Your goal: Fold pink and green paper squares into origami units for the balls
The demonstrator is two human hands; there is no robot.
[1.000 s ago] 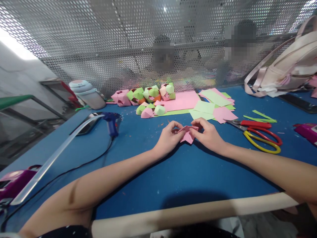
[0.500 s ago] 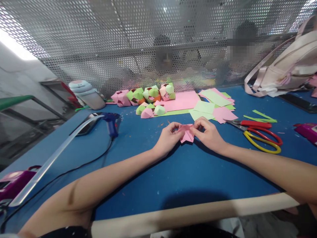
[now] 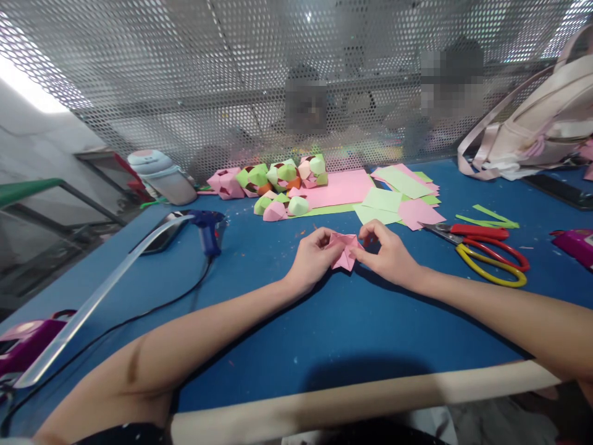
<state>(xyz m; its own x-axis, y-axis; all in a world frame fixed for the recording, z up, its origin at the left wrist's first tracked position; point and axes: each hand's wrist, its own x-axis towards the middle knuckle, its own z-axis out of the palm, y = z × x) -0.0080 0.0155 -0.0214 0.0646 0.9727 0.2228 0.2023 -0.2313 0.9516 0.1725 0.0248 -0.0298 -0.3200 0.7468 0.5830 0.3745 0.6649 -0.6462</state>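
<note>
A small folded pink paper piece [image 3: 345, 250] rests on the blue table [image 3: 352, 321] between both my hands. My left hand [image 3: 312, 259] pinches its left side with curled fingers. My right hand [image 3: 389, 252] pinches its right side with thumb and forefinger. Behind them lie folded pink, green and orange paper shapes [image 3: 278, 185] and loose pink and green paper sheets [image 3: 393, 198].
Red and yellow scissors [image 3: 486, 250] lie right of my right hand. A blue glue gun [image 3: 208, 225] with a black cord and a long clear stick [image 3: 97, 303] sit at the left. A pink backpack [image 3: 542, 123] and a perforated metal screen [image 3: 278, 80] stand behind; people sit beyond it.
Both hands kept folding the pink piece, which turned slightly and shifted a little left; fingers moved closer together on it.
</note>
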